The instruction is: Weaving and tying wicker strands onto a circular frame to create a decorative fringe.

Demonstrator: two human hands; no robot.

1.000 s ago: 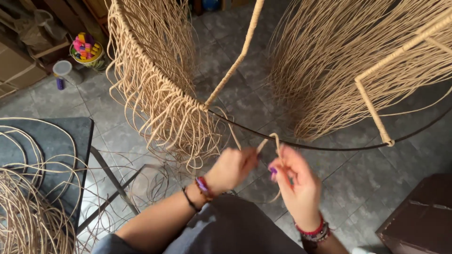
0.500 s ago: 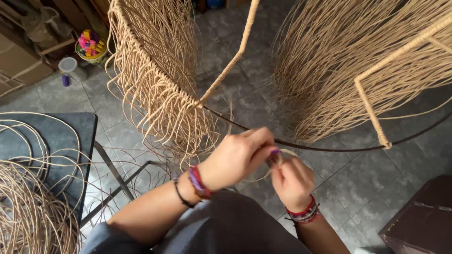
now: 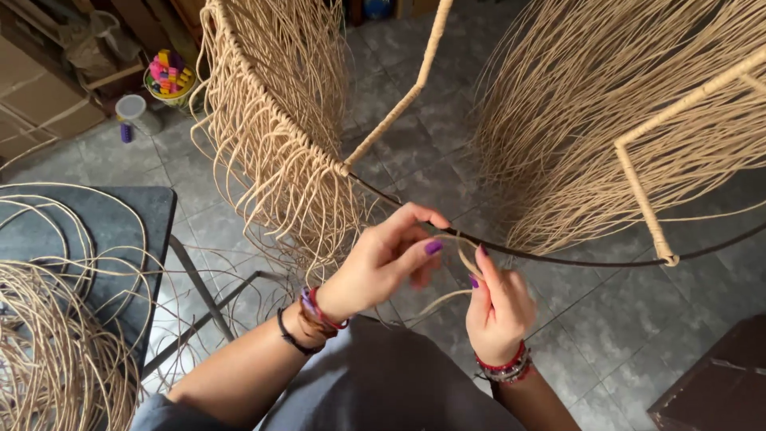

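A large wire frame (image 3: 558, 257) hung with rattan strands (image 3: 287, 144) fills the view from ten to three o'clock, its dark bottom ring running bare across the centre between two curtains of loose cane. At eight o'clock, coils of spare rattan (image 3: 48, 351) lie on a dark table (image 3: 120, 231). The left hand (image 3: 381, 263), wearing beaded bracelets, has its thumb and fingers closed around a single rattan strand (image 3: 461, 254) just below the ring at centre. The right hand (image 3: 499, 307), at five o'clock of the left and almost touching it, pinches the same strand between thumb and forefinger, the cane looping between the two hands and trailing down toward six o'clock. A rattan-wrapped upright (image 3: 642, 199) meets the ring at three o'clock. On the tiled floor (image 3: 606, 319) at eleven o'clock stand a small basket of coloured pieces (image 3: 169, 76) and a white plastic cup (image 3: 132, 108).
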